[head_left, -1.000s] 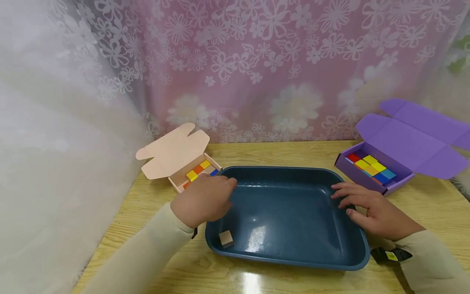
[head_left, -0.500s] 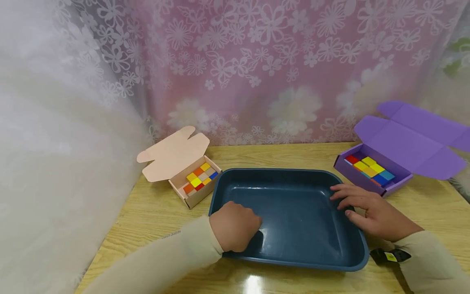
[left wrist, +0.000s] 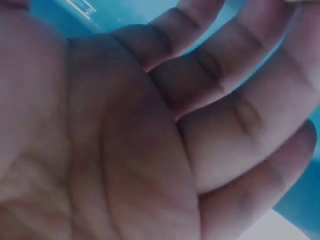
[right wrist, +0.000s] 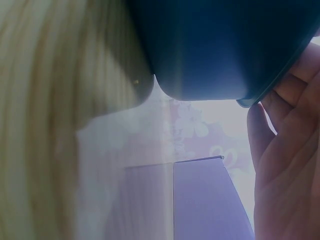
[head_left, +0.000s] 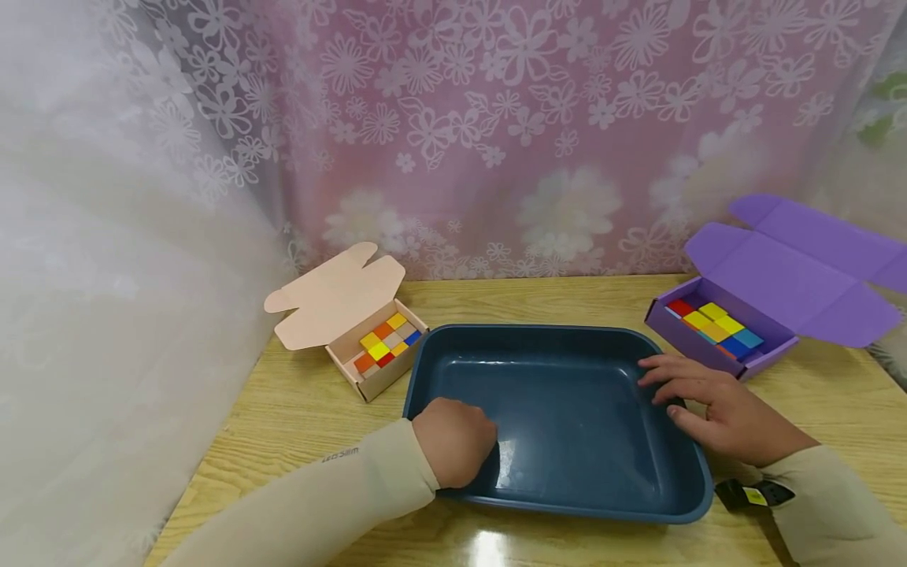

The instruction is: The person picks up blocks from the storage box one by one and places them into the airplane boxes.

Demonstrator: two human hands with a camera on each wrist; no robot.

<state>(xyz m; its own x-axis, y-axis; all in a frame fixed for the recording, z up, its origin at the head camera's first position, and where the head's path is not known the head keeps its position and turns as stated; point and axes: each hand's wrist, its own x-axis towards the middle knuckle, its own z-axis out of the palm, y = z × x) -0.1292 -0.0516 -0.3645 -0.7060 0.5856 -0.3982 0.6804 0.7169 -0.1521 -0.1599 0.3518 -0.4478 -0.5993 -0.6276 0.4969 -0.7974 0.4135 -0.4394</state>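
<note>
My left hand (head_left: 453, 442) is down inside the dark blue tray (head_left: 581, 425), at its front left, with the back of the hand upward. Curled fingers (left wrist: 225, 140) fill the left wrist view; a sliver of a pale wooden block (left wrist: 296, 1) shows at the fingertips, mostly cut off by the frame edge. The hand covers that corner of the tray in the head view. My right hand (head_left: 723, 402) rests on the tray's right rim, its relaxed fingers reaching over the edge. In the right wrist view that hand touches the rim from the side.
A peach box (head_left: 375, 386) with its lid up stands behind the tray's left side, holding several coloured and plain blocks. Behind the right side is an open purple box (head_left: 697, 342) with several coloured blocks. A flowered curtain (head_left: 496, 157) hangs beyond the wooden table (head_left: 298, 409).
My left hand has moved from beside the peach box down into the tray's front left, over a wooden block that was visible there. The right hand stays on the rim.
</note>
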